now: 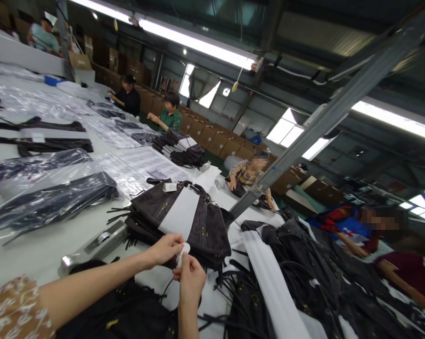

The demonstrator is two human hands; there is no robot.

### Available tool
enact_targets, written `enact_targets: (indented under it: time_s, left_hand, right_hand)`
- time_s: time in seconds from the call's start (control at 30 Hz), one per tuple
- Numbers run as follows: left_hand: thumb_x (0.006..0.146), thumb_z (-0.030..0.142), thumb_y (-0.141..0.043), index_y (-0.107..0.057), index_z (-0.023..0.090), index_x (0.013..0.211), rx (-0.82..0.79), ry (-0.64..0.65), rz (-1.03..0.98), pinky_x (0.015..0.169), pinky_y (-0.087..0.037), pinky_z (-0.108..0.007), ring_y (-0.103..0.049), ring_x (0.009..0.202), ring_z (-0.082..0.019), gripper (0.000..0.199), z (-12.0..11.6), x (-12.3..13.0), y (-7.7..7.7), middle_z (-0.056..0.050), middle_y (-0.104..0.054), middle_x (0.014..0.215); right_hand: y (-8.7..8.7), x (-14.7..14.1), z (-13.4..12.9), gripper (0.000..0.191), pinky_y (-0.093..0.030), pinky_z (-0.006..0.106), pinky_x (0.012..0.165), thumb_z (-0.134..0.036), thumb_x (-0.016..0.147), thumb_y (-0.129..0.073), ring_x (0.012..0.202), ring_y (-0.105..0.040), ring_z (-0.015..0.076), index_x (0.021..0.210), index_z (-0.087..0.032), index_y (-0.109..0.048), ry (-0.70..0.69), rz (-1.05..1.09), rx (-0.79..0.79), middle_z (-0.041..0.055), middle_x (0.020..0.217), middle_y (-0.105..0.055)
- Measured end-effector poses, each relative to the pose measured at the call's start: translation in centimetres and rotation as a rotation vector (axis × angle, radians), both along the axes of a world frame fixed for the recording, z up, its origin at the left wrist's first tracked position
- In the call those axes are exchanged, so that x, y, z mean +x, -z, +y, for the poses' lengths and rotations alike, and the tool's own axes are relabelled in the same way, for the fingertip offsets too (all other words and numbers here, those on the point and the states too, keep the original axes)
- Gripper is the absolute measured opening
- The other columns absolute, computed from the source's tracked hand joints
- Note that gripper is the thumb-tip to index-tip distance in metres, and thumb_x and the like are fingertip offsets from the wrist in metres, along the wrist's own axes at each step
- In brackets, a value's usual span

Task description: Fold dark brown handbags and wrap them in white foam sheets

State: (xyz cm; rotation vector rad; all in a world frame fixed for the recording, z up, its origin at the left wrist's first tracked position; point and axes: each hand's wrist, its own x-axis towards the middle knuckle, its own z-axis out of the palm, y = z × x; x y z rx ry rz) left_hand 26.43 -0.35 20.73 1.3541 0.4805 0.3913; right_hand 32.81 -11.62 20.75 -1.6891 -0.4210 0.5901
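Observation:
Both hands meet at a small white tag with a rounded end [185, 248]. My left hand [166, 250] pinches its left edge, fingers closed. From below, my right hand [192, 275] grips it between thumb and fingers. Just beyond the hands lies a stack of dark handbags [212, 226]. A white paper band [182, 213] wraps the top bag, and a white label [170, 187] shows near its handle. More dark bag material [127, 310] with a gold-coloured fitting lies beneath my forearms.
A metal tape dispenser-like tool [95, 245] rests left of the bags. Plastic-wrapped bags [57, 202] cover the table's left side. To the right are piled dark bags [304, 263] and a long white strip [269, 282]. A slanted metal post [304, 136] rises beyond. Several people work around the table.

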Motion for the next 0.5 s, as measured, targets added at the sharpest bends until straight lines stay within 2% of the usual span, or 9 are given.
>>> enact_targets:
  time_s: [0.1,0.2,0.33,0.5]
  left_hand:
    - [0.073,0.044,-0.06,-0.05,0.016,0.078,-0.073,-0.033,-0.021,0.052,-0.04,-0.021,-0.047,0.051,-0.009,0.03,-0.2,-0.1,-0.1,0.006,-0.05,0.06]
    - [0.073,0.042,-0.059,-0.049,0.017,0.079,-0.076,-0.039,-0.002,0.05,-0.04,-0.021,-0.046,0.048,-0.008,0.027,-0.4,-0.1,-0.2,0.007,-0.049,0.057]
    - [0.076,0.041,-0.056,-0.05,0.018,0.081,-0.015,-0.039,-0.001,0.047,-0.037,-0.019,-0.043,0.046,-0.008,0.024,-0.6,-0.1,-0.4,0.007,-0.047,0.055]
    - [0.079,0.038,-0.052,-0.053,0.018,0.08,0.142,-0.039,-0.007,0.047,-0.036,-0.02,-0.043,0.046,-0.009,0.02,-1.2,-0.4,-0.4,0.007,-0.046,0.053]
  right_hand:
    - [0.1,0.0,0.2,0.05,-0.046,0.022,0.039,-0.064,0.069,-0.064,0.042,-0.058,0.0157,0.073,-0.014,-0.065,0.033,-0.027,-0.039,0.0021,0.05,-0.063]
    - [0.5,0.0,0.3,0.048,-0.041,0.02,0.035,-0.063,0.069,-0.064,0.036,-0.052,0.0133,0.067,-0.015,-0.063,0.037,-0.041,-0.067,-0.0002,0.041,-0.057]
    - [1.1,0.2,0.2,0.048,-0.037,0.02,0.034,-0.064,0.07,-0.062,0.033,-0.047,0.0117,0.065,-0.015,-0.063,0.031,-0.022,-0.081,-0.0011,0.038,-0.054]
    - [0.9,0.1,0.2,0.046,-0.034,0.019,0.035,-0.06,0.063,-0.071,0.033,-0.043,0.0099,0.062,-0.014,-0.064,0.071,0.064,-0.068,-0.0006,0.036,-0.053]
